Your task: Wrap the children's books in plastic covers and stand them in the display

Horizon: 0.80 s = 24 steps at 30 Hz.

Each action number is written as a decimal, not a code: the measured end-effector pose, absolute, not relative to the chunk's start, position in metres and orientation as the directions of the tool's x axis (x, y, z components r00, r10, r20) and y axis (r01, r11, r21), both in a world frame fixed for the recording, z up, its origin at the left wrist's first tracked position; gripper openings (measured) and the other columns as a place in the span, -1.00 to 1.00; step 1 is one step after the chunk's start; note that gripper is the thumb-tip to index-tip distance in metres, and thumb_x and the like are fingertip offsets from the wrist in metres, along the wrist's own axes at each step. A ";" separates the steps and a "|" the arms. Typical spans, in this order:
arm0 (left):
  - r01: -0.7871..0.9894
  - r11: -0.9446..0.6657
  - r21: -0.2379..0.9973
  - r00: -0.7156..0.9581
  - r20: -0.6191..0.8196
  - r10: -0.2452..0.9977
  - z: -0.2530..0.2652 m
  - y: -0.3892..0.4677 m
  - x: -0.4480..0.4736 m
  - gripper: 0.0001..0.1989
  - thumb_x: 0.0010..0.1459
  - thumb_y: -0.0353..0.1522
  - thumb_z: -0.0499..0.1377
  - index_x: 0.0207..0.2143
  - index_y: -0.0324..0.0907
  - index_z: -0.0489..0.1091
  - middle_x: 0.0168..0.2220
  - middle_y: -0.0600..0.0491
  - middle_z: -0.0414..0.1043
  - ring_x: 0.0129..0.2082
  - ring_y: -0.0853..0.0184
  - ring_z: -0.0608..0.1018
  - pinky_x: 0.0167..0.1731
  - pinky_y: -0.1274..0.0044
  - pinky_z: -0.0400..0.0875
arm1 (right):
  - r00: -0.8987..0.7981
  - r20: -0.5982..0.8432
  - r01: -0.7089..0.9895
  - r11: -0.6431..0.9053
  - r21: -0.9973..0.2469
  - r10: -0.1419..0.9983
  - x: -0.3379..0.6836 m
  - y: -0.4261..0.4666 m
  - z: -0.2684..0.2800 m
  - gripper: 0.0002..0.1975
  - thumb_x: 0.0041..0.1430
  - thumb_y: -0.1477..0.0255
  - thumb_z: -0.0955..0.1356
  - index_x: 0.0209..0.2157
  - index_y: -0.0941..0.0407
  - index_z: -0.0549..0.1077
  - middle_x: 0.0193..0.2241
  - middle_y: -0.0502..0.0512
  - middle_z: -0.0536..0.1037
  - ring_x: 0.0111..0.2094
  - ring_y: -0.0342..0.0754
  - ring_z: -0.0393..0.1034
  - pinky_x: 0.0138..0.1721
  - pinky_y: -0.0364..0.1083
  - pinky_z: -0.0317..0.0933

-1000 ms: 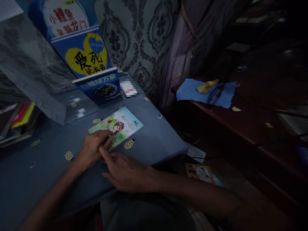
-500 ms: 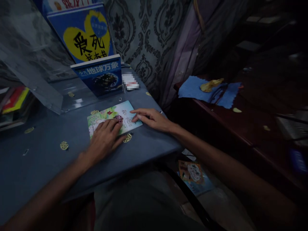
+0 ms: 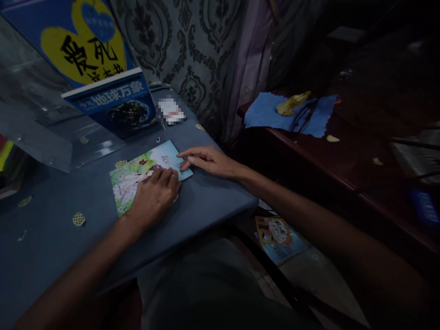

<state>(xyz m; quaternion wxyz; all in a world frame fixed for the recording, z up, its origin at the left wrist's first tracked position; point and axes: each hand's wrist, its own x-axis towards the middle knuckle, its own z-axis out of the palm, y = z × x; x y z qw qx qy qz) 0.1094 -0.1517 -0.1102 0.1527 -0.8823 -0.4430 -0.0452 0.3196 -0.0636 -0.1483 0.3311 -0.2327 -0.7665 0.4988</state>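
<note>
Booklet [image 3: 136, 171] flat on tabletop [image 3: 209, 201]. Left hand [image 3: 156, 191] palm-down across cover, apparently steadying it; whether grip closed, cannot tell. Right hand [image 3: 209, 161] at far end, grip open, seemingly guarding edge.

"爱死" on heart book [image 3: 84, 48], "地球万象" on globe book [image 3: 112, 105], "我" on booklet [image 3: 140, 167]

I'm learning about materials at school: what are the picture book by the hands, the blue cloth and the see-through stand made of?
Picture book: probably paper, smooth; its thin, flat cover carries a printed picture.
Blue cloth: seems fabric, dull, with wavy edges; which fibre, I can't tell.
See-through stand: likely clear plastic, shiny, since light glints on it; maybe glass.
</note>
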 end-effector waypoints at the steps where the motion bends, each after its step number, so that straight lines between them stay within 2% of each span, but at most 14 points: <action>1: 0.796 -0.561 -0.228 0.603 0.211 0.770 -0.110 -0.152 0.110 -0.74 0.41 -0.39 -0.01 -0.06 -0.26 0.46 -0.09 -0.20 0.57 -0.10 0.04 0.57 -0.30 0.33 0.54 | -0.672 0.277 0.025 0.396 -0.918 0.686 0.320 -0.064 -0.148 -0.65 0.42 0.36 0.24 0.09 0.20 0.47 -0.18 0.16 0.69 -0.10 -0.04 0.56 0.05 0.01 0.34; 7: 0.811 -0.529 -0.250 0.571 0.139 0.809 -0.103 -0.151 0.112 -0.74 0.40 -0.42 -0.01 -0.08 -0.24 0.47 -0.10 -0.17 0.58 -0.12 0.05 0.59 -0.42 0.39 0.50 | -0.653 0.283 0.023 0.391 -0.920 0.703 0.321 -0.065 -0.147 -0.66 0.41 0.38 0.23 0.08 0.20 0.48 -0.15 0.17 0.68 -0.12 -0.05 0.55 0.03 -0.01 0.34; 13: 0.812 -0.515 -0.275 0.550 0.065 0.832 -0.095 -0.153 0.115 -0.71 0.41 -0.45 -0.04 -0.04 -0.25 0.46 -0.12 -0.14 0.58 -0.09 0.07 0.58 -0.39 0.38 0.54 | -0.652 0.292 0.016 0.398 -0.917 0.700 0.320 -0.063 -0.149 -0.66 0.41 0.37 0.24 0.07 0.20 0.49 -0.15 0.16 0.69 -0.16 -0.07 0.55 -0.03 -0.03 0.36; 17: 0.818 -0.502 -0.281 0.534 0.047 0.844 -0.097 -0.155 0.115 -0.70 0.43 -0.42 -0.04 0.01 -0.26 0.46 -0.05 -0.14 0.57 -0.03 0.06 0.57 -0.36 0.36 0.57 | -0.628 0.336 0.090 0.494 -0.865 0.702 0.324 -0.071 -0.144 -0.66 0.41 0.36 0.24 0.05 0.20 0.52 -0.21 0.15 0.69 -0.18 -0.05 0.56 -0.09 -0.05 0.36; 19: 0.811 -0.511 -0.283 0.547 0.060 0.835 -0.101 -0.155 0.115 -0.69 0.43 -0.41 -0.02 0.06 -0.28 0.44 0.00 -0.16 0.55 0.00 0.05 0.56 -0.29 0.33 0.59 | -0.629 0.375 0.202 0.609 -0.767 0.681 0.328 -0.084 -0.141 -0.67 0.41 0.37 0.24 0.02 0.18 0.55 -0.24 0.16 0.68 -0.18 -0.01 0.55 -0.11 -0.03 0.36; 22: 0.802 -0.530 -0.277 0.572 0.097 0.815 -0.106 -0.156 0.114 -0.68 0.43 -0.40 0.00 0.07 -0.34 0.44 0.03 -0.20 0.54 0.02 0.05 0.55 -0.14 0.29 0.59 | -0.682 0.430 0.371 0.786 -0.494 0.592 0.333 -0.107 -0.140 -0.70 0.39 0.43 0.26 -0.01 0.16 0.57 -0.20 0.21 0.66 -0.12 0.07 0.53 -0.05 0.06 0.34; 24: 0.798 -0.542 -0.264 0.584 0.117 0.804 -0.108 -0.155 0.112 -0.69 0.42 -0.40 0.01 0.06 -0.34 0.44 0.02 -0.20 0.55 0.00 0.06 0.55 -0.11 0.28 0.58 | -0.698 0.445 0.437 0.826 -0.356 0.561 0.335 -0.119 -0.141 -0.70 0.39 0.46 0.24 0.01 0.16 0.55 -0.11 0.27 0.65 -0.06 0.11 0.51 -0.01 0.11 0.33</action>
